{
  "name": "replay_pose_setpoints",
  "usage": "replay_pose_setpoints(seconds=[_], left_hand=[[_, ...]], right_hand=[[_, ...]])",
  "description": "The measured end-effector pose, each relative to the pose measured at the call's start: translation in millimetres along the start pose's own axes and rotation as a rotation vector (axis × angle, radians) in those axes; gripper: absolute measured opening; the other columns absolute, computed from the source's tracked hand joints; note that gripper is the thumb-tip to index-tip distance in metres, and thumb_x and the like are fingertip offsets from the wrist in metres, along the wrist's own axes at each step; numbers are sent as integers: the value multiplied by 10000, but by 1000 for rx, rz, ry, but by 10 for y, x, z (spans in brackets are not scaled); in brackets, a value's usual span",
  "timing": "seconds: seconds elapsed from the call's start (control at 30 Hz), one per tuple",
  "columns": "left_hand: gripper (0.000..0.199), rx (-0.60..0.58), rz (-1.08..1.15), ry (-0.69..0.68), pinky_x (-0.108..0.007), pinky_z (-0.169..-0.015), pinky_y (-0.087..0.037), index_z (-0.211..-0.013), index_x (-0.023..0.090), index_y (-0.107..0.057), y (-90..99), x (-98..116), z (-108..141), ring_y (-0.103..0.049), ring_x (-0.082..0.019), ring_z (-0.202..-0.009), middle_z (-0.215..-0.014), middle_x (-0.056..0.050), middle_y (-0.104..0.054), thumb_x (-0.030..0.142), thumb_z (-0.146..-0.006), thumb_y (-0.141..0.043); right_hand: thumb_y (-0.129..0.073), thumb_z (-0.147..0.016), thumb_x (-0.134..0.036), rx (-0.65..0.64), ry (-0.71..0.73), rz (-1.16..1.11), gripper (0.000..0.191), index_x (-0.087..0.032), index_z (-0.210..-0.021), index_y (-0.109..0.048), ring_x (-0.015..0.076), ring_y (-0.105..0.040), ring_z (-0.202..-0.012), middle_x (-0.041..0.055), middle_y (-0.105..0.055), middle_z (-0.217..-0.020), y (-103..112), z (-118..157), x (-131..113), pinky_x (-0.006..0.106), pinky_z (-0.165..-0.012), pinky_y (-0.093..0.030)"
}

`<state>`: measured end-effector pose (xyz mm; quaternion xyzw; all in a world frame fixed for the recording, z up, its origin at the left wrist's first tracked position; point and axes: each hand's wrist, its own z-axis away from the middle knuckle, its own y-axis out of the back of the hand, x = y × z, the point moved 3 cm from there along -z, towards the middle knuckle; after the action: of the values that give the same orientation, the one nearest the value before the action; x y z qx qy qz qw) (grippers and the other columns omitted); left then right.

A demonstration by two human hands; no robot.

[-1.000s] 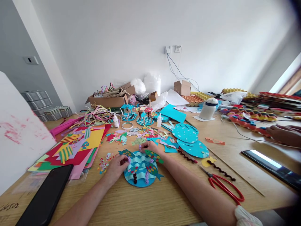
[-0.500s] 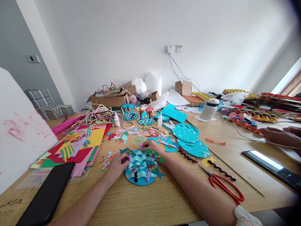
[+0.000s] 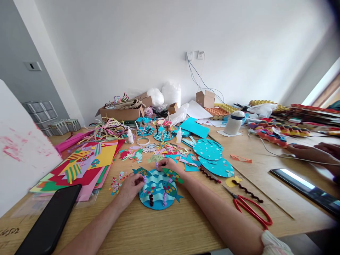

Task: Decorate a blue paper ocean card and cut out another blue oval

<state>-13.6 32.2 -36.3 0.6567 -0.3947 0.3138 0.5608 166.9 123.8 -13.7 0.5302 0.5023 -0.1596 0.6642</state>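
Wood-grained and honey-coloured, the tabletop (image 3: 164, 233) spreads beneath everything, a black phone (image 3: 50, 217) at its near left and red-handled scissors (image 3: 252, 209) lying open at the near right. Just beyond its front stretch sits a round blue disc (image 3: 157, 204), covered in wavy paper strips and spotted paper fish. At the disc's left side, the left hand (image 3: 131, 187) is closed to a pinch on a purple twist (image 3: 144, 179); at its far edge, the right hand (image 3: 168, 165) pinches a second purple twist (image 3: 157, 164), fingers nearly together. Bright paper sheets (image 3: 107, 156) pile up to the left; turquoise ovals (image 3: 208, 149) overlap on the right. Another person's hand (image 3: 302, 152) rests farther right, beside a cable. Behind two small white bottles, a stuffed cardboard box (image 3: 119, 114) and plastic bags crowd up to a plain white wall (image 3: 127, 46), where thin cables dangle from a socket (image 3: 188, 56).
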Motion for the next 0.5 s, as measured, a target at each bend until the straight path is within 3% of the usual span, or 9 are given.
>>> replay_pose_setpoints(seconds=[0.5], left_hand=[[101,20,-10,-4,-286,-574,-398,-624,188,-610,-1,4,-6,-506,-175,-583,-580,14,-530,267,-644,-551]], right_hand=[[-621,-598,-131,8,-16,-10,44,-138,-557,-606,92,-466,-541,-29,-531,-544,-17,-30,19,179,-479,-336]])
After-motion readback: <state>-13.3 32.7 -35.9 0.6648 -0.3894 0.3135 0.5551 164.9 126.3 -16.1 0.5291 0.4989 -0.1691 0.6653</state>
